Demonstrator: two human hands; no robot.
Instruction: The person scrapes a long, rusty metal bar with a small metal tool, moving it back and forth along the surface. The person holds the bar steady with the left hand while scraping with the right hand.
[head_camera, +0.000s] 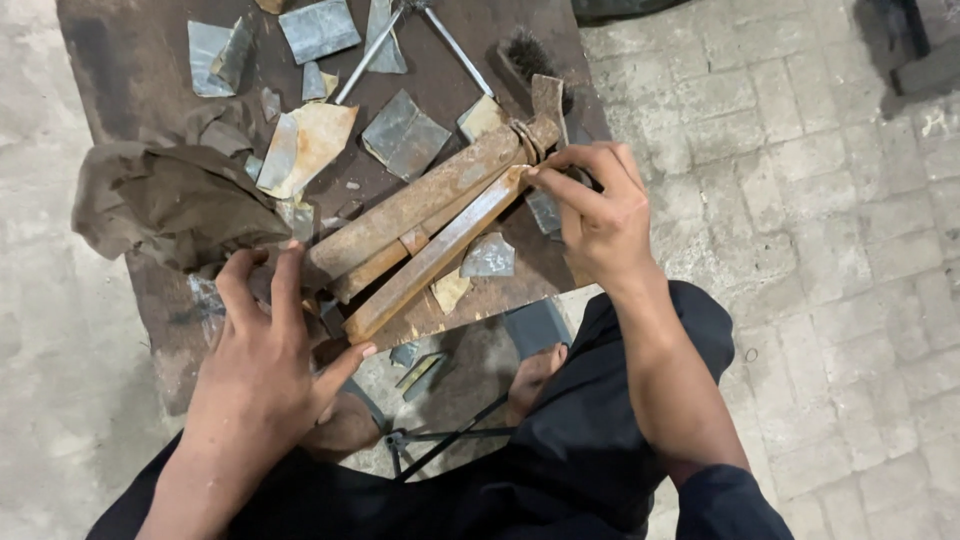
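Note:
A bundle of rusty metal bars lies diagonally on a dark brown work board. A wire ring binds the bars at their upper right end. My left hand holds the lower left end of the bars, with the thumb under the front bar. My right hand pinches the front bar's tip next to the wire ring.
Several grey and rusty sheet-metal scraps lie across the board, with a crumpled brown cloth at the left, a long metal tool and a brush at the far side. Snips lie by my bare foot. Brick paving surrounds the board.

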